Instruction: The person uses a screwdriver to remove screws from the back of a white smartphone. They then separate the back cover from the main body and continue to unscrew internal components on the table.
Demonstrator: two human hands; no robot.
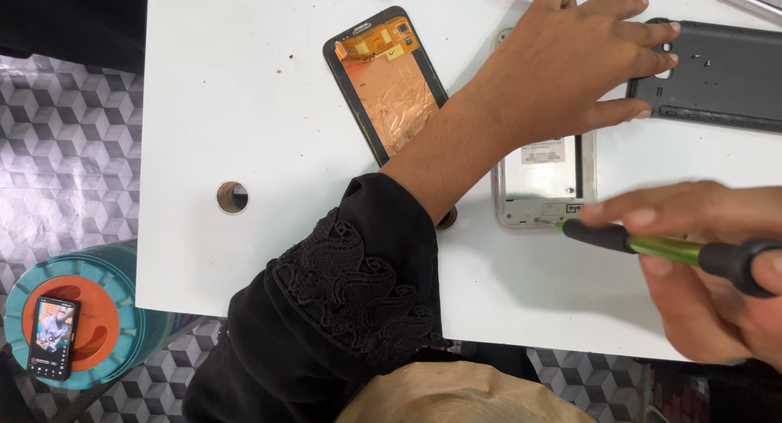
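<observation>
While the left hand [570, 64] presses flat, grasping nothing, on the phone frame [542, 182] at centre right, the right hand [709, 268] clenches a green screwdriver [652, 245], best kept upright and steady.

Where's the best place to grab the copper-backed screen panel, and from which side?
Probably by the long edges of the screen panel, coming from its left side. It lies flat on the white table; the left forearm crosses its lower right corner, while the left edge is bare.
</observation>
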